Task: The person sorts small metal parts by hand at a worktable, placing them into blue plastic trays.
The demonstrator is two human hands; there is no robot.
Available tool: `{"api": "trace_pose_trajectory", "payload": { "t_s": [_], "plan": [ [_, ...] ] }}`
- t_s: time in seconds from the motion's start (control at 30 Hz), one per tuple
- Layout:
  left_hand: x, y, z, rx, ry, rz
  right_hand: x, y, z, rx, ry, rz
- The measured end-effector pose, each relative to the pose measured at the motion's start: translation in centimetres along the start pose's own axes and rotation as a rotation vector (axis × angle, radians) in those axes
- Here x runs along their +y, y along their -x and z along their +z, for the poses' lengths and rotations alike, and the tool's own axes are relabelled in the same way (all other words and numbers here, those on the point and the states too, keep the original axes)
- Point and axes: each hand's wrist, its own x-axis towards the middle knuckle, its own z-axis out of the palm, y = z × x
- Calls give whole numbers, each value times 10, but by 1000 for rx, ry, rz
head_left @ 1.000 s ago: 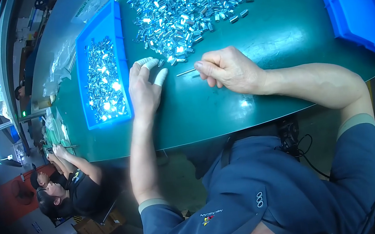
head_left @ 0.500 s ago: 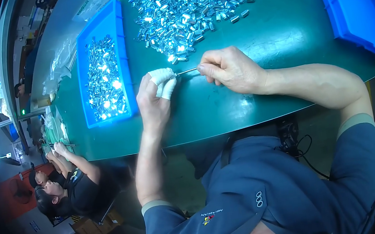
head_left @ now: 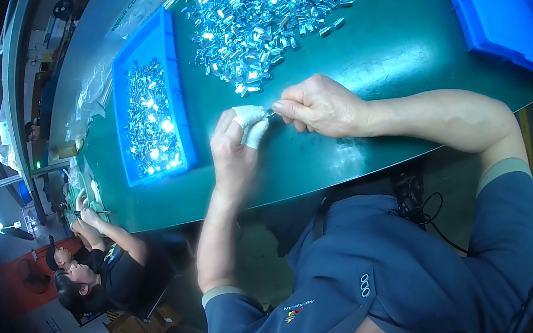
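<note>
Left hand (head_left: 234,140) pinches a metal piece (head_left: 267,111); right hand (head_left: 326,108) grips a thin rod (head_left: 274,114), where a crooked push could slip.

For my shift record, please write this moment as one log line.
left hand: white-covered fingers pinched, contents unclear; right hand: pinching thin metal rod, mostly hidden; metal parts pile: beyond hands; blue tray: left, holds metal parts

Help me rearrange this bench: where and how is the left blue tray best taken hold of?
Take the blue tray by its two long walls, probably near mid-length, coming down over the rims from either side. Those raised walls offer opposed edges, and the loose metal pieces inside favour a level lift.
</note>
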Motion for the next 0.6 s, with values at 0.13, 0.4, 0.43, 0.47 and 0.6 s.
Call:
{"api": "trace_pose_trajectory", "payload": {
  "t_s": [0.13, 0.4, 0.43, 0.47, 0.6],
  "plan": [
    [5, 6, -8, -11, -9, -3, 2, 3, 3, -37, -7, -24],
    [-69, 16, -89, 249, -521, -82, -2, 2, 0, 18, -107, 50],
    [-72, 10, -97, 290, -623, -112, -3, 2, -1, 15, -92, 43],
    [-72, 6, -101, 332, -724, -143, -2, 1, 0, 14, -92, 41],
    [-57, -7, -64, 163, -525, 90, -1, 2, 0, 19, -110, 46]
  ]
}}
